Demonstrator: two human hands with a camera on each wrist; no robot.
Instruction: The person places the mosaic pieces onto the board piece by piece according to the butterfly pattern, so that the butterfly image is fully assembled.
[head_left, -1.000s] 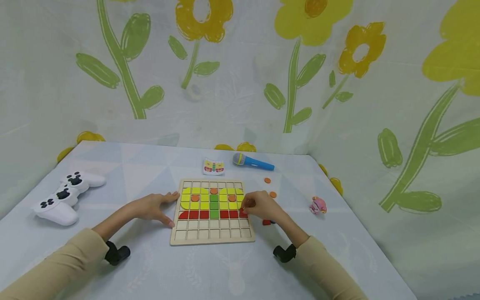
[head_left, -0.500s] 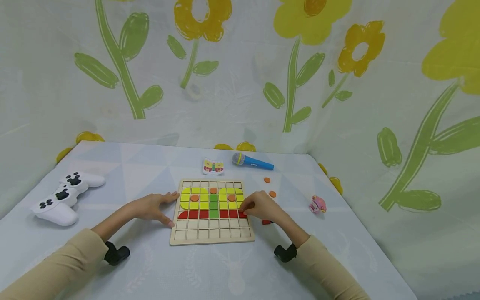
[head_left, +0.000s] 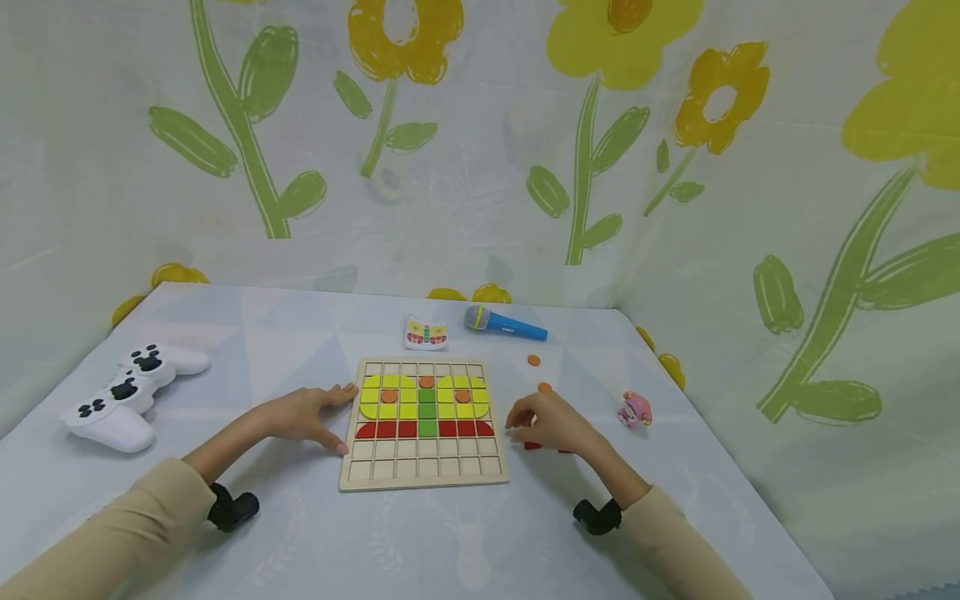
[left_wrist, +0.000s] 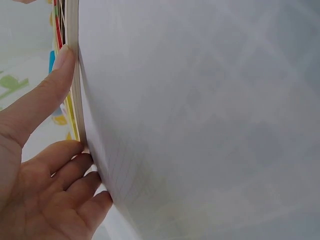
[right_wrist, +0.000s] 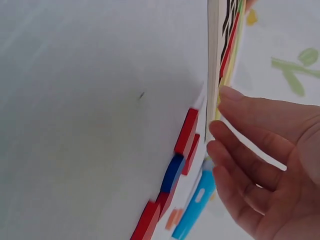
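A wooden grid board [head_left: 405, 471] lies on the table, its cells partly filled with yellow, orange, green and red pieces. One row is red pieces [head_left: 465, 428] on both sides of a green square, with a rounded piece at each end. My left hand [head_left: 303, 414] rests at the board's left edge, thumb and fingers spread against it. Just off the right edge, my right hand [head_left: 551, 421] hovers with loosely bent fingers and holds nothing visible. Beneath and beside it lie loose red pieces [right_wrist: 186, 131] and a blue piece [right_wrist: 172, 172], partly hidden in the head view.
Behind the board are a small pattern card [head_left: 426, 333] and a blue toy microphone [head_left: 510, 324]. Orange discs [head_left: 534, 360] lie to the right, with a pink toy [head_left: 636, 409] farther out. White game controllers [head_left: 123, 404] sit at the left.
My right hand has pressed a red piece into the right end of the red row, released it and moved right, off the board. The left hand has stayed put.
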